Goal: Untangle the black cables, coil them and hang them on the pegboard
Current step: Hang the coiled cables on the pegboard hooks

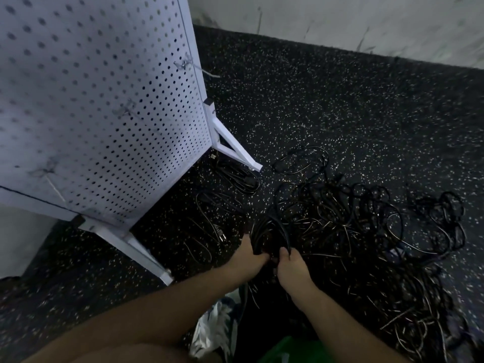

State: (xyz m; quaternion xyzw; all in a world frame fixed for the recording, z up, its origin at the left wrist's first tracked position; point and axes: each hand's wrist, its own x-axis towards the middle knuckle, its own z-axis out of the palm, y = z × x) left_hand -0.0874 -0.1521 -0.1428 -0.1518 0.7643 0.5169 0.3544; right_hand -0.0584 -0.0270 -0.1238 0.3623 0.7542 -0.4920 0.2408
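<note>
Black, glossy cables (340, 218) lie in a loose tangled heap on the speckled rubber floor (340, 100), right of the white perforated pegboard (91, 100). In front of the pegboard, the left hand (248, 254) curls its fingers round a bunch of loops (264, 231), and the right hand (290, 265) beside it grips strands of the same bunch. A neater coil (235, 174) lies just by the pegboard's angled metal foot (235, 150).

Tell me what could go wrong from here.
1. The left hand and right hand both grip a bundle that seems to run into the tangled pile; pulling may tighten knots.
2. A loose cable lies by the pegboard foot; if dragged, it might snag there.
</note>
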